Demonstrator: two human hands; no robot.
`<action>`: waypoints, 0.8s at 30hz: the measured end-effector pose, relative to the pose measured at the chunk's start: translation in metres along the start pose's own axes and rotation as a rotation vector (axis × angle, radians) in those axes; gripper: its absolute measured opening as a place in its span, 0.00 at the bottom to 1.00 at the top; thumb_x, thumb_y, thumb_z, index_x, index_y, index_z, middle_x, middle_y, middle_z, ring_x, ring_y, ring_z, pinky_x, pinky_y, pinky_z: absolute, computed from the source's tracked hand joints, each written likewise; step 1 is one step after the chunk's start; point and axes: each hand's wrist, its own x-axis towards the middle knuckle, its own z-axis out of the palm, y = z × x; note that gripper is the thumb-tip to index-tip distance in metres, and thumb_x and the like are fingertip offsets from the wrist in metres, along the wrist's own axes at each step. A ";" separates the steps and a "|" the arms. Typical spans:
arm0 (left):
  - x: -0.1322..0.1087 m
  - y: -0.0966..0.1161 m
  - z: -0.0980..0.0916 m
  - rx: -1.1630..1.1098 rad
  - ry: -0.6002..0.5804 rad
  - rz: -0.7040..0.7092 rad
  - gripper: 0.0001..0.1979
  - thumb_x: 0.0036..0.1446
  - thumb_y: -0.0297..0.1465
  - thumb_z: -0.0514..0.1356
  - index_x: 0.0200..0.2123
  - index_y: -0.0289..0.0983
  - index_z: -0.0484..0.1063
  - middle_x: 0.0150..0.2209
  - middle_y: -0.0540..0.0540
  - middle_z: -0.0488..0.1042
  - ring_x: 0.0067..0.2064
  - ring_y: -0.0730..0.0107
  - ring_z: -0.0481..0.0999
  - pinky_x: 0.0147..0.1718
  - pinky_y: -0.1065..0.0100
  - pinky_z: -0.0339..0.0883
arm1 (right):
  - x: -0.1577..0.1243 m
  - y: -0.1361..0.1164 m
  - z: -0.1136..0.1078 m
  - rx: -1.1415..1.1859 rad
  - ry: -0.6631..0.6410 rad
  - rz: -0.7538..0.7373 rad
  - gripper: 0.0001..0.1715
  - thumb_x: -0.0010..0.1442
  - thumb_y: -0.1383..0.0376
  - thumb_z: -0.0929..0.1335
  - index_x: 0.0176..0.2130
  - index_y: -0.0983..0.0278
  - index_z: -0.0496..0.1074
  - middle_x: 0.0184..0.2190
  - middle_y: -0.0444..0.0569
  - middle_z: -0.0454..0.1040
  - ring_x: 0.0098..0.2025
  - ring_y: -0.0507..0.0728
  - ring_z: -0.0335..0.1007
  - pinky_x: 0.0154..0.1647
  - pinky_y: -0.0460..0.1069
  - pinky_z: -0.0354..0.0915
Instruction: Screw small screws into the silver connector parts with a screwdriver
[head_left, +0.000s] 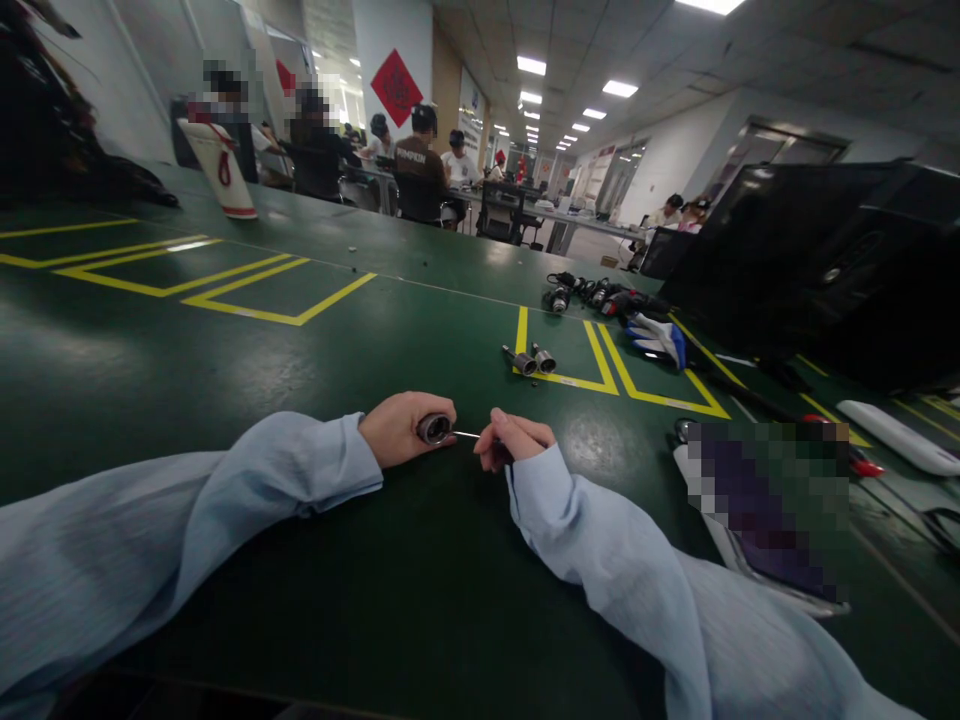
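Note:
Wrapped round a dark metal cylindrical part [434,429], my left hand [405,425] is closed above the green table [300,620]. The open round end of the part faces me. A thin metal rod [466,435] runs from beside the part to my right hand [514,438], whose fingers are pinched on it. Whether the rod's far end touches the part cannot be made out. Two similar metal parts with stems, one [523,363] beside the other [544,359], lie on the table beyond my right hand, by a yellow taped outline.
To the right are a tablet-like device [765,510], a blue and white glove [656,338], dark cabled items [592,293] and a white elongated object [896,437]. A large black monitor [817,270] stands behind them. A white cup-like container [219,168] is at the back left. Several people sit beyond.

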 end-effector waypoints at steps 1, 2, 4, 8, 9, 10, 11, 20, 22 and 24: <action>0.000 0.000 0.000 -0.004 0.002 0.009 0.11 0.50 0.36 0.57 0.24 0.34 0.64 0.21 0.52 0.64 0.23 0.76 0.63 0.22 0.75 0.55 | 0.004 0.001 -0.002 0.061 -0.027 0.038 0.25 0.48 0.48 0.66 0.16 0.66 0.70 0.10 0.43 0.65 0.13 0.47 0.57 0.15 0.44 0.52; 0.000 0.001 0.000 -0.012 0.001 0.017 0.11 0.50 0.36 0.57 0.24 0.34 0.64 0.21 0.52 0.64 0.23 0.76 0.63 0.22 0.75 0.56 | 0.008 0.003 -0.004 0.124 -0.050 0.078 0.25 0.46 0.48 0.67 0.16 0.66 0.70 0.10 0.43 0.66 0.12 0.47 0.57 0.15 0.44 0.52; 0.000 0.002 0.000 -0.038 -0.008 0.034 0.10 0.49 0.35 0.57 0.24 0.34 0.64 0.21 0.52 0.65 0.24 0.76 0.64 0.23 0.74 0.56 | 0.014 0.005 -0.007 0.222 -0.088 0.152 0.24 0.44 0.49 0.68 0.14 0.66 0.69 0.09 0.43 0.66 0.11 0.48 0.57 0.14 0.44 0.52; 0.001 0.003 -0.001 -0.093 -0.038 0.052 0.10 0.49 0.35 0.58 0.25 0.33 0.65 0.23 0.51 0.66 0.24 0.75 0.65 0.24 0.74 0.58 | 0.015 0.008 -0.006 0.235 -0.098 0.152 0.25 0.41 0.47 0.69 0.14 0.66 0.69 0.08 0.44 0.66 0.11 0.48 0.58 0.13 0.44 0.51; 0.001 0.003 -0.001 -0.102 -0.036 0.048 0.10 0.48 0.34 0.58 0.25 0.33 0.65 0.23 0.51 0.66 0.24 0.76 0.65 0.24 0.74 0.58 | 0.013 0.007 -0.005 0.215 -0.082 0.117 0.25 0.43 0.47 0.68 0.14 0.66 0.70 0.09 0.44 0.66 0.11 0.48 0.57 0.13 0.44 0.51; 0.001 0.003 -0.001 -0.110 -0.036 0.043 0.10 0.48 0.34 0.58 0.25 0.33 0.65 0.22 0.51 0.65 0.24 0.76 0.65 0.23 0.74 0.58 | 0.010 0.006 -0.005 0.195 -0.063 0.074 0.25 0.44 0.47 0.68 0.15 0.67 0.70 0.09 0.44 0.66 0.11 0.47 0.57 0.13 0.44 0.51; 0.001 0.003 -0.001 -0.116 -0.038 0.039 0.10 0.48 0.34 0.58 0.25 0.33 0.65 0.22 0.51 0.65 0.24 0.76 0.65 0.23 0.74 0.58 | 0.007 0.005 -0.004 0.174 -0.042 0.029 0.25 0.46 0.47 0.67 0.16 0.67 0.71 0.09 0.43 0.66 0.11 0.47 0.57 0.14 0.44 0.51; 0.002 0.004 -0.001 -0.211 -0.026 0.032 0.10 0.48 0.34 0.59 0.24 0.33 0.64 0.22 0.52 0.65 0.24 0.77 0.64 0.22 0.75 0.59 | -0.002 -0.001 0.000 0.108 -0.008 -0.010 0.24 0.48 0.49 0.66 0.20 0.67 0.72 0.13 0.44 0.67 0.14 0.47 0.58 0.16 0.44 0.54; 0.002 0.002 -0.001 -0.257 -0.014 0.045 0.10 0.47 0.34 0.59 0.24 0.33 0.64 0.23 0.52 0.65 0.24 0.77 0.65 0.23 0.75 0.60 | -0.001 0.002 0.001 0.145 -0.038 0.015 0.24 0.48 0.49 0.67 0.21 0.67 0.72 0.15 0.46 0.70 0.16 0.48 0.60 0.18 0.45 0.57; 0.001 0.001 -0.001 -0.293 0.003 0.054 0.10 0.47 0.33 0.60 0.25 0.33 0.64 0.23 0.52 0.65 0.25 0.77 0.66 0.23 0.75 0.61 | 0.002 0.005 0.001 0.206 -0.078 0.040 0.23 0.47 0.49 0.68 0.22 0.67 0.73 0.17 0.47 0.72 0.17 0.48 0.62 0.19 0.45 0.59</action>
